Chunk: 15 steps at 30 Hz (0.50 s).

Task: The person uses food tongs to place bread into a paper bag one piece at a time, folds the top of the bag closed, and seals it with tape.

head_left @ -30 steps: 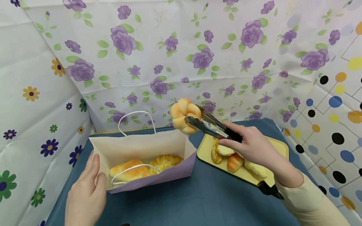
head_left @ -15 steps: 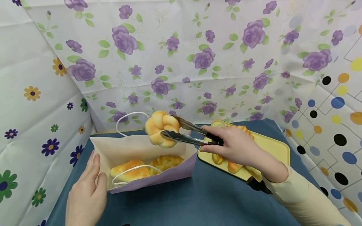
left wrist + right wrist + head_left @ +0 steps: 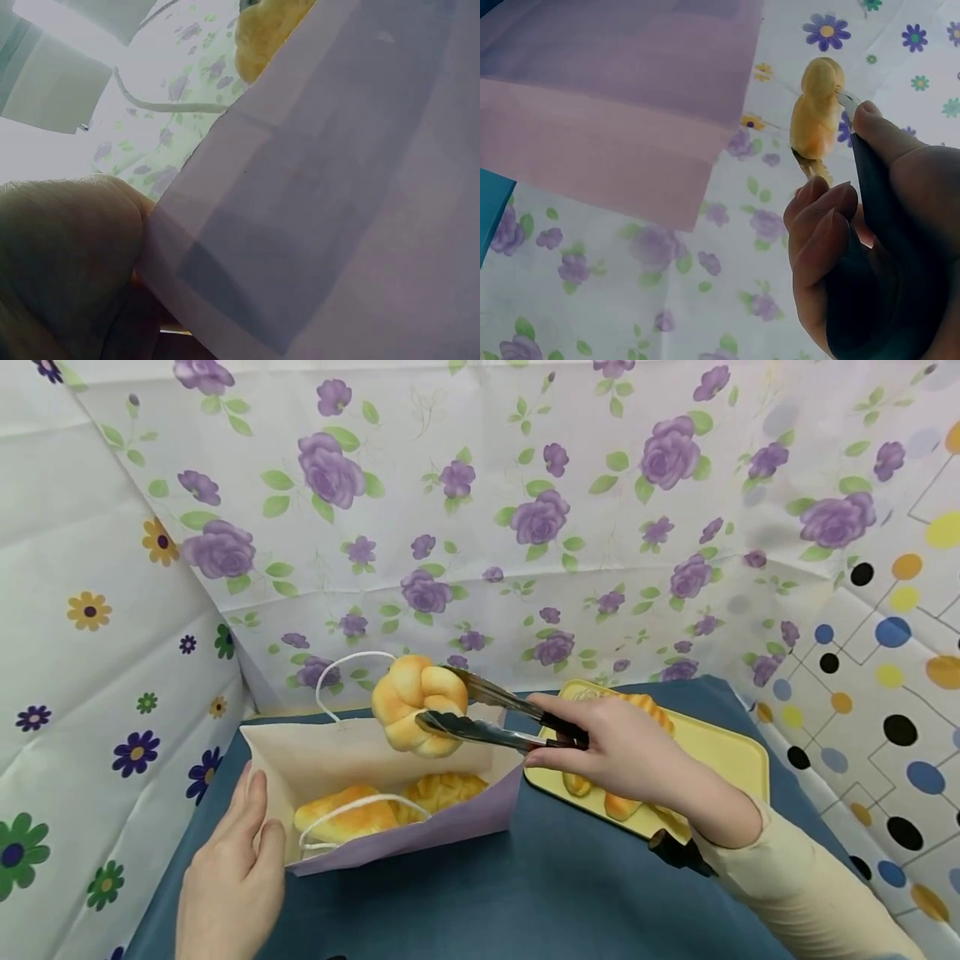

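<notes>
Knot bread: a round, golden, knot-shaped bread bun (image 3: 408, 700) is clamped in the tongs, in the air above the mouth of the bag and apart from the breads inside it.
Tongs: metal tongs with black grips (image 3: 495, 733), one arm to each side of the bun.
Right hand: the right hand (image 3: 622, 743) grips the tongs; the right wrist view adds the bun almost edge-on, with the thumb on one arm and fingers curled round the other.
Left hand: the left hand (image 3: 232, 860) holds the left side of the bag, thumb near the front corner.
Bag: a lilac paper bag with a white inside (image 3: 465, 823) and white cord handles (image 3: 356, 654).
In the bag: a smooth golden bread (image 3: 371, 818) beside a ridged yellow bread (image 3: 450, 792), seen only from the head.
Left wrist only: the bag's lilac outer face close up, and a bright white light bar (image 3: 71, 34).
Tray: a pale yellow rectangular tray (image 3: 720, 752) with several breads, partly hidden by the right hand.
Surroundings: blue cloth (image 3: 525, 902) below, purple-rose drape (image 3: 480, 552) behind.
</notes>
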Each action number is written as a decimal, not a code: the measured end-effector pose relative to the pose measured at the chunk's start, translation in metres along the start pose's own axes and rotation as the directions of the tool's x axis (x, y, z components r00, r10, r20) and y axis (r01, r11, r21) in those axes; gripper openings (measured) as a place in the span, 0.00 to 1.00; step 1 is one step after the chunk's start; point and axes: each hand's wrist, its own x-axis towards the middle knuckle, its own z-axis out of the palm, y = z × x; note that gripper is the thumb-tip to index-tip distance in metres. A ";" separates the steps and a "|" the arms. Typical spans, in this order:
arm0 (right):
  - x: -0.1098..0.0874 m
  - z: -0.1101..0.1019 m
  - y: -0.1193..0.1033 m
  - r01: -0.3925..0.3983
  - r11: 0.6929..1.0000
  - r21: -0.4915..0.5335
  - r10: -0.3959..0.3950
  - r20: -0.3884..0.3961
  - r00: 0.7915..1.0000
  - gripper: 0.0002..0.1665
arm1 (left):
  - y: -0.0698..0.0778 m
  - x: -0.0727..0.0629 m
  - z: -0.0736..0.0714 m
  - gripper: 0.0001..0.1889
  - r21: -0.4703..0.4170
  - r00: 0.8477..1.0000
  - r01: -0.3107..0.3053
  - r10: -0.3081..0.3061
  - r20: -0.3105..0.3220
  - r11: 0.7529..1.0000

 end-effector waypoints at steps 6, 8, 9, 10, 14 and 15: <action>-0.004 -0.009 -0.004 0.017 0.999 -0.028 -0.018 -0.052 0.998 0.39 | 0.000 0.001 -0.001 0.30 -0.005 1.000 -0.007 0.007 -0.010 1.000; -0.004 -0.010 -0.005 0.038 0.999 -0.031 -0.039 -0.042 0.998 0.39 | 0.000 0.000 -0.001 0.30 -0.001 1.000 -0.001 0.001 -0.004 1.000; -0.005 -0.010 -0.005 0.052 0.998 -0.037 -0.053 -0.032 0.998 0.39 | 0.001 0.000 -0.001 0.30 0.004 1.000 0.001 -0.001 -0.001 1.000; -0.005 -0.010 -0.006 0.069 0.996 -0.048 -0.070 -0.024 0.997 0.39 | 0.001 0.000 -0.001 0.31 0.007 1.000 0.005 -0.005 0.003 1.000; -0.003 -0.008 -0.009 0.137 0.986 -0.095 -0.136 0.008 0.991 0.39 | 0.003 0.000 -0.001 0.31 0.013 1.000 0.006 -0.006 0.013 1.000; -0.003 -0.007 -0.010 0.148 0.983 -0.105 -0.147 0.013 0.989 0.39 | 0.003 0.000 -0.001 0.31 0.012 1.000 0.006 -0.006 0.015 1.000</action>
